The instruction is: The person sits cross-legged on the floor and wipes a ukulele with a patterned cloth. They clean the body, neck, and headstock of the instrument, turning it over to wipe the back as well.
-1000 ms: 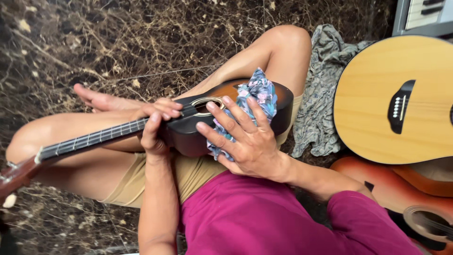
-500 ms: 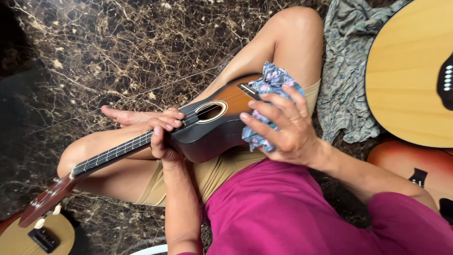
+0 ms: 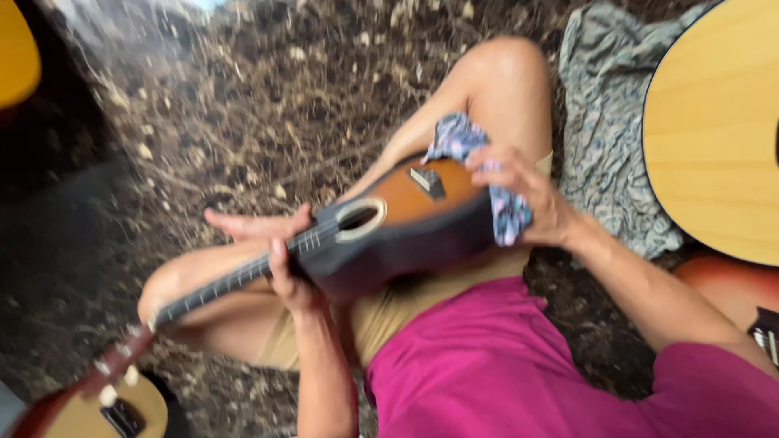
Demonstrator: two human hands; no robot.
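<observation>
Two pale wooden guitars lie at the edges — the larger guitar (image 3: 714, 130), smooth and round-bodied, at the right on the dark speckled stone floor (image 3: 243, 89), beside a crumpled grey cloth (image 3: 604, 146). Across the person's lap rests a ukulele (image 3: 398, 227), glossy sunburst top, dark sides; its long axis runs from the body at upper right down to the headstock at lower left. Left hand (image 3: 280, 255) wraps the neck. Right hand (image 3: 527, 199) — grip closed on a patterned blue rag (image 3: 487, 174) — presses it against the body's end.
</observation>
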